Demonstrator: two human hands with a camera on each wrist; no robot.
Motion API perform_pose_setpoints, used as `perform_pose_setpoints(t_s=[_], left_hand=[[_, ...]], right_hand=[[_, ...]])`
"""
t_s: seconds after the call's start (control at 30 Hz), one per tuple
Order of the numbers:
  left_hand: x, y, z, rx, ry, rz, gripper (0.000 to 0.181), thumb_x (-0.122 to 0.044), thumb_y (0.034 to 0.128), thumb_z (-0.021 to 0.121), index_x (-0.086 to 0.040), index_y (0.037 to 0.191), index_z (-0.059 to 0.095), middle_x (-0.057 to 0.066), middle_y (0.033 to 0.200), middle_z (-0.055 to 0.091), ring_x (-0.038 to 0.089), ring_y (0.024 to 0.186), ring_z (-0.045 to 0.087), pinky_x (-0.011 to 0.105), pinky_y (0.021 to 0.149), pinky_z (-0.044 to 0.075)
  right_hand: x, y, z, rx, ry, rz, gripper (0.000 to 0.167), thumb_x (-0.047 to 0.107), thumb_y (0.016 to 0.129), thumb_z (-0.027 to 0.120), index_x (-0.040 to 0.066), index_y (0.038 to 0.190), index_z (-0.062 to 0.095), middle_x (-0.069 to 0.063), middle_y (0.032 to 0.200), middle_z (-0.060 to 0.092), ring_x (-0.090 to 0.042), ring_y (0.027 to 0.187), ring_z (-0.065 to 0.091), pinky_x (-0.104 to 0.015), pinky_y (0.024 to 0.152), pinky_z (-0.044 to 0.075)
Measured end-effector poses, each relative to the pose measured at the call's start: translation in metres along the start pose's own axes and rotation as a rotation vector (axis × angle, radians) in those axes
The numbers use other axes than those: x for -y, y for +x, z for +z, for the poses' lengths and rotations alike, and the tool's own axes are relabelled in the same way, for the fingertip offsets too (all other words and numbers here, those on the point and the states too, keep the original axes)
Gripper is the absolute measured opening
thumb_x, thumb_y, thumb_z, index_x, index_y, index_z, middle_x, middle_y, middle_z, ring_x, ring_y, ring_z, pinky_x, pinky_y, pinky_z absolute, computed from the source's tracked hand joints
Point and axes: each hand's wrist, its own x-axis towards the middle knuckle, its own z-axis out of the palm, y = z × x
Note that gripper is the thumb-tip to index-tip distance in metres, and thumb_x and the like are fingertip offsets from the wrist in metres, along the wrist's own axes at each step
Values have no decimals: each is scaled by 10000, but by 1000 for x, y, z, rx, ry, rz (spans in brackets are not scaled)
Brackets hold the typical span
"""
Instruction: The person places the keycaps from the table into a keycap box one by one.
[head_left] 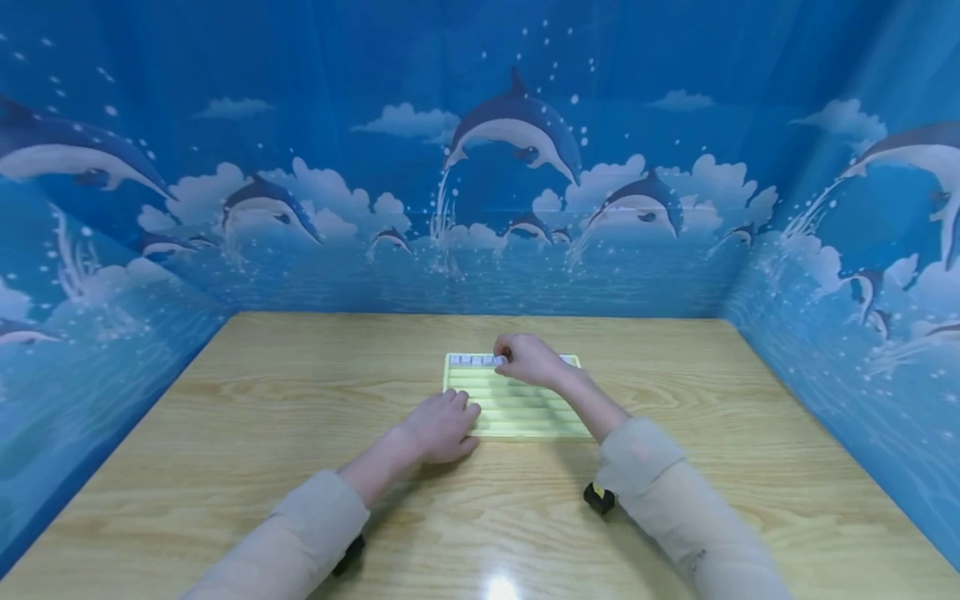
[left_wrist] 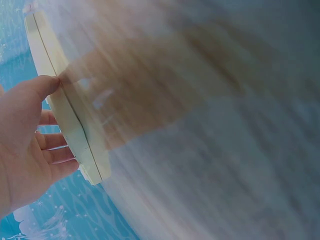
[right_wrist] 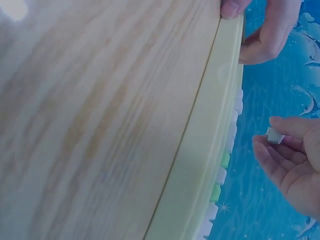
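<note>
A pale yellow-green keycap tray [head_left: 525, 423] with ridged rows lies on the table, small white keycaps [head_left: 466, 361] lined up along its far row. My left hand [head_left: 442, 427] holds the tray's left side; in the left wrist view its thumb [left_wrist: 47, 86] presses the front edge while the fingers reach over the top. Above the far row, my right hand [head_left: 529, 360] is at work. The right wrist view shows that hand pinching a single whitish keycap [right_wrist: 274, 135] between thumb and fingertips. It hides part of the far row in the head view.
Green keycaps [right_wrist: 225, 160] stand among white ones along the tray in the right wrist view. The wood-grain table [head_left: 300, 367] extends around the tray. A blue dolphin-print curtain [head_left: 480, 267] encloses the back and sides.
</note>
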Motion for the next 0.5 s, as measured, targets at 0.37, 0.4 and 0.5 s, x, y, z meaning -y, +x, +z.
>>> perform_pose_setpoints(t_s=[0.37, 0.4, 0.5], left_hand=[[0, 0, 0, 0, 25, 16, 318, -393, 915, 524, -82, 979, 543, 61, 888, 498, 190, 805, 474, 323, 720, 442], [0, 0, -1, 2, 25, 16, 319, -392, 916, 524, -80, 979, 543, 63, 889, 498, 191, 806, 474, 323, 720, 442], [0, -1, -1, 2, 25, 15, 327, -390, 916, 525, -71, 986, 541, 77, 904, 503, 201, 820, 480, 333, 732, 446]], right_hand=[[6, 11, 14, 22, -14, -60, 194, 124, 853, 648, -2, 999, 630, -57, 849, 642, -168, 777, 588, -288, 720, 489], [7, 13, 15, 24, -11, -64, 187, 119, 856, 642, 1, 1001, 631, -61, 870, 645, -173, 800, 592, -290, 736, 490], [8, 16, 18, 28, 16, -83, 168, 96, 861, 621, 0, 998, 642, -75, 908, 655, -186, 829, 601, -292, 749, 493]])
